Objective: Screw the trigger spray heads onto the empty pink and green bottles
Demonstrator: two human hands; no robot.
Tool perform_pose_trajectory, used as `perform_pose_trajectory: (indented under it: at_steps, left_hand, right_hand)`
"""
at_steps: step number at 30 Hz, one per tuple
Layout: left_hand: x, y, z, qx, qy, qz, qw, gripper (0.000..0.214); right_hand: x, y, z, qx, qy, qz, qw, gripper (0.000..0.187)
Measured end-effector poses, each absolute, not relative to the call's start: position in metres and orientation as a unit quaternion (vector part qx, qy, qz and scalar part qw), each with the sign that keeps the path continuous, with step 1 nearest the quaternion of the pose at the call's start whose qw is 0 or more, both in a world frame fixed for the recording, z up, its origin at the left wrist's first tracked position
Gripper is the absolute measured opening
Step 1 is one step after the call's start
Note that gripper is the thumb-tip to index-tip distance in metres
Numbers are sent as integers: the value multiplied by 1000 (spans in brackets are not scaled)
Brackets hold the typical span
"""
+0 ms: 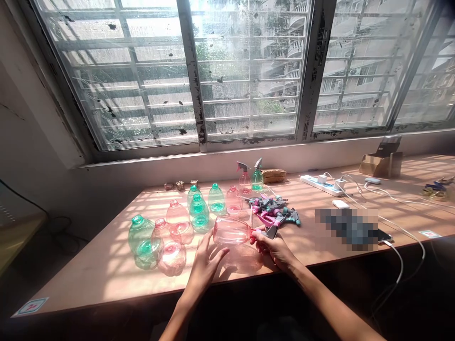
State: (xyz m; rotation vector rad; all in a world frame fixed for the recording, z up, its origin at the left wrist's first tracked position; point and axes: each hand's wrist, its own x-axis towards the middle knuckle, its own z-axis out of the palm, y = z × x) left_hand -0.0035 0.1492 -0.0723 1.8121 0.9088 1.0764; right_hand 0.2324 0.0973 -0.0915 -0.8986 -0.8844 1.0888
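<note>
Holding a transparent pink bottle (232, 230) sideways above the front part of the table (117, 290), gripping it at the neck, together with a grey spray head (272, 230), in the curled right hand (273, 247). Spreading loosely the thumb and fingers of the left hand (206, 259) at the bottle's base, without showing clearly if touching it. Working beside green and pink bottles (179, 228) on the left and a pile of spray heads (270, 211) behind to the right.
</note>
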Motion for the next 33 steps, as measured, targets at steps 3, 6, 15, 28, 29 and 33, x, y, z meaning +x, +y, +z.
perform_pose_trajectory:
  at_steps: [3, 6, 15, 28, 29, 33]
  left_hand:
    - [-4, 145, -67, 694, 385, 426, 434, 52]
    - [-6, 145, -64, 702, 408, 423, 402, 44]
    - [-4, 152, -75, 727, 384, 419, 385, 63]
    - [-6, 152, -72, 728, 386, 425, 376, 49]
    - [-6, 152, -73, 734, 380, 429, 365, 49]
    - [-7, 149, -73, 740, 363, 421, 378, 52]
  right_hand:
    - [233, 96, -94, -418, -402, 495, 648, 35]
    - [232, 93, -91, -434, -406, 512, 620, 38]
    - [230, 95, -85, -405, -392, 496, 661, 36]
    - [230, 96, -88, -419, -377, 513, 647, 40]
    - [229, 96, -88, -413, -374, 512, 654, 40]
    - [228, 93, -84, -408, -379, 501, 663, 40]
